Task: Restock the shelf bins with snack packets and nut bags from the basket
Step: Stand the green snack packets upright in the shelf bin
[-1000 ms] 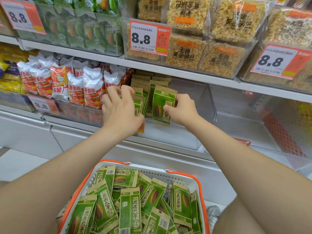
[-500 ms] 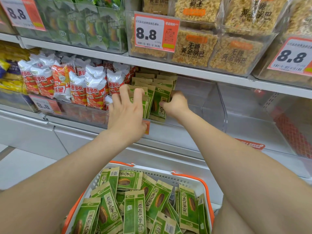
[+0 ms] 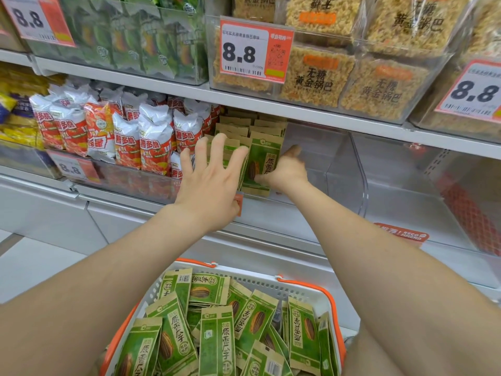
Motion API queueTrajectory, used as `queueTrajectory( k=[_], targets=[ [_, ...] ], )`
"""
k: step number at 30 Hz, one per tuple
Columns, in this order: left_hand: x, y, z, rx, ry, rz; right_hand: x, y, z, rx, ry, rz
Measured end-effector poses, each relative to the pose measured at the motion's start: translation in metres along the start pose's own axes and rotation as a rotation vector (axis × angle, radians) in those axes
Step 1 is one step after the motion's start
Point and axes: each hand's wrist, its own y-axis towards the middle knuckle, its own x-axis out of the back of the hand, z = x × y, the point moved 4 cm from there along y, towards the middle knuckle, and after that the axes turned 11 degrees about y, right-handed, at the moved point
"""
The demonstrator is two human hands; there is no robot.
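**Left hand** (image 3: 210, 180): fingers straight and spread wide, laid flat against the green sunflower-seed packets (image 3: 235, 128) that stand upright in rows in the clear shelf bin (image 3: 336, 158). It grips nothing.

**Right hand** (image 3: 286, 169): thumb on the lower face of the front packet (image 3: 261, 156), fingers round its right edge, one finger raised. It pinches this packet, which stands upright at the right end of the rows, close behind the bin's front wall.

**Basket** (image 3: 271, 282): white mesh with orange rim, below both forearms. It is heaped with loose seed packets (image 3: 217, 343) of the same kind, lying at all angles.

**Neighbouring bin, left**: red-and-white snack bags (image 3: 151, 137), upright.

**Upper shelf**: rice-crust packs (image 3: 314, 80) behind an 8.8 price tag (image 3: 253, 50).
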Motion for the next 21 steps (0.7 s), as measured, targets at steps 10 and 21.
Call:
queueTrajectory(
  k=[10, 21],
  targets=[
    [0.001, -0.005, 0.015, 0.173, -0.158, 0.071, -0.012, -0.046, 0.028, 0.192, 0.142, 0.185],
    [-0.003, -0.008, 0.012, 0.121, -0.181, 0.113, -0.009, -0.037, 0.034, 0.285, 0.115, 0.293]
  ],
)
